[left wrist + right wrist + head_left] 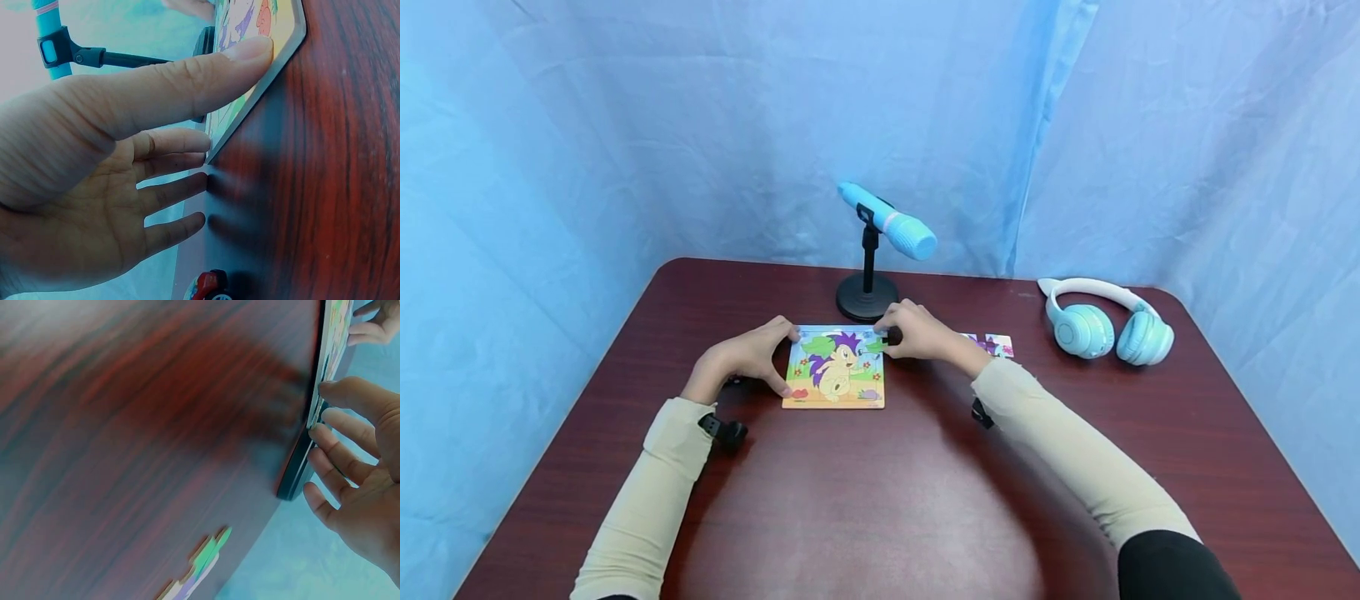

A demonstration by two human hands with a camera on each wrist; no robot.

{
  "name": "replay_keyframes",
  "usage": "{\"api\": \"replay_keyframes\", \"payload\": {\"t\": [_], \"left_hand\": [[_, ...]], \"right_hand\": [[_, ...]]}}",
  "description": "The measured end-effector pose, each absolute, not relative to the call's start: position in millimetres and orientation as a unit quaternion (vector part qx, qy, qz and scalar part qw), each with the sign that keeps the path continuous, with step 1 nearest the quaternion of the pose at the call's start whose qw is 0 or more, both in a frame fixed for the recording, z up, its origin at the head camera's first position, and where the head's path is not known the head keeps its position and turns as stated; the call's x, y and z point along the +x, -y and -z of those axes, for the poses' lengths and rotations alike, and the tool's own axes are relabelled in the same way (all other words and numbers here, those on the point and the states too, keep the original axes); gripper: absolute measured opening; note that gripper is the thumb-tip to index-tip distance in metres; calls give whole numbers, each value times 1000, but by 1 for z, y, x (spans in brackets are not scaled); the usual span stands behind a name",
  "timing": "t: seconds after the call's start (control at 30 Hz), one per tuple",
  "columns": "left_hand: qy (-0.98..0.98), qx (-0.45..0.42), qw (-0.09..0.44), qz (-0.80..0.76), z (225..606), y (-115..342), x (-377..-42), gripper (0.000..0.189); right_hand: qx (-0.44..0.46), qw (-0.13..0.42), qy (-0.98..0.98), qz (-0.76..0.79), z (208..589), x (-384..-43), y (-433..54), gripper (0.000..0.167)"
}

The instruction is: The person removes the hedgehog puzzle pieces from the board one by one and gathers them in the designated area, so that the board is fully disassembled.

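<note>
A square picture puzzle [838,387] with a purple-spined hedgehog lies on the table. My left hand [751,354] spans its left edge; in the left wrist view the thumb [206,78] rests on one corner and the fingers stretch out straight, the upper ones touching the board's far corner. At the upper right corner is my right hand [917,333]. Its thumb [350,394] and nearest fingertips touch the board's edge in the right wrist view, set apart from each other, while the other fingers spread loosely.
Behind the puzzle stands a blue microphone [910,236] on a black round-based stand [867,296]. Loose puzzle pieces [1000,345] lie beyond my right wrist. Blue cat-ear headphones [1084,331] sit at the back right. A small red-and-black toy [209,286] is by my left hand.
</note>
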State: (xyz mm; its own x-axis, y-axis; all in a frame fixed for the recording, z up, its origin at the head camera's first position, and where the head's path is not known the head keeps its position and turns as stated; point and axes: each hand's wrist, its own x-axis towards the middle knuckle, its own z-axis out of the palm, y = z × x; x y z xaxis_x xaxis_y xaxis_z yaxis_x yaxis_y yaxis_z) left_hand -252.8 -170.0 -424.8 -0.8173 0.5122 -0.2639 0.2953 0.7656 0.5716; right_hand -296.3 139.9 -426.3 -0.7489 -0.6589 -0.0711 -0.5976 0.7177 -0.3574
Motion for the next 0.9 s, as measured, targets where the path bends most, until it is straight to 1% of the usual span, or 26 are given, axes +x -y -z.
{"api": "replay_keyframes", "payload": {"t": [0.27,0.5,0.9], "left_hand": [[-914,230,204,-263,425,172,-254,83],[-915,233,202,-261,424,173,-253,83],[-915,225,207,-264,424,170,-252,83]], "right_hand": [[-316,101,-932,149,425,-296,-163,37],[-312,85,-934,154,433,-295,-184,36],[-319,57,-930,175,433,-294,-215,32]]}}
